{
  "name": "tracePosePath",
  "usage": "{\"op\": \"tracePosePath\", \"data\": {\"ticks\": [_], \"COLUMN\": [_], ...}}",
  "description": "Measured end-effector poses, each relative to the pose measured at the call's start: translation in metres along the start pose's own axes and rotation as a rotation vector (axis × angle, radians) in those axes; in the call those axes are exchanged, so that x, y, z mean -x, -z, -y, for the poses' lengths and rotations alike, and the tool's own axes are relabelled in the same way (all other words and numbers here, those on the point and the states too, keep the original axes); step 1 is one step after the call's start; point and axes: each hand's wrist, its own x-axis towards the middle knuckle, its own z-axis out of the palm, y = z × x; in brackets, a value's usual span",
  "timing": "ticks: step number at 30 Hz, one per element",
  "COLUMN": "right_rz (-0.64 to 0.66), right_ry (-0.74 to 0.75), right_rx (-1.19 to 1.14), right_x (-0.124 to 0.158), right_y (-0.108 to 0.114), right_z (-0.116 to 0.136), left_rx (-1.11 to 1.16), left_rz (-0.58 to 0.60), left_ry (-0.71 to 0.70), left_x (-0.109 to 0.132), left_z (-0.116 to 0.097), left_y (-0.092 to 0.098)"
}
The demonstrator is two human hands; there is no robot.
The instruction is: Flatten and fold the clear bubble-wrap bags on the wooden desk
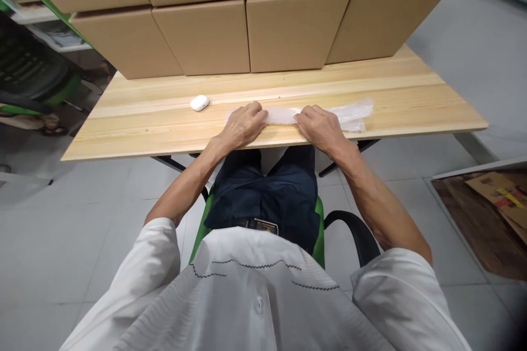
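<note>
Both hands rest palm down on a clear plastic bag (321, 115) lying flat near the front edge of the wooden table (411, 104); left hand (242, 123) and right hand (319, 127) press it, fingers curled. A small white case (200, 102) sits just left, cardboard boxes (247, 27) behind

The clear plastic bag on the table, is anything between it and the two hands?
Nothing visible. The left hand and right hand both rest directly on the clear plastic bag. The white earbud case lies apart, to the left.
</note>
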Motion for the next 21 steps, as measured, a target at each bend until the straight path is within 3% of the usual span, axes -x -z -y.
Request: {"op": "tracePosePath", "data": {"ticks": [10, 15, 21], "right_rz": [0.041, 0.035, 0.115], "right_ry": [-0.125, -0.179, -0.196], "right_rx": [-0.110, -0.134, -0.162], "right_x": [0.006, 0.011, 0.002], "right_y": [0.000, 0.004, 0.016], "right_z": [-0.019, -0.031, -0.046], "left_rx": [0.013, 0.011, 0.072], "left_rz": [-0.004, 0.008, 0.031], "left_ry": [-0.017, 0.046, 0.130], "left_x": [0.000, 0.000, -0.002], "left_z": [0.009, 0.008, 0.013], "left_y": [-0.002, 0.004, 0.016]}}
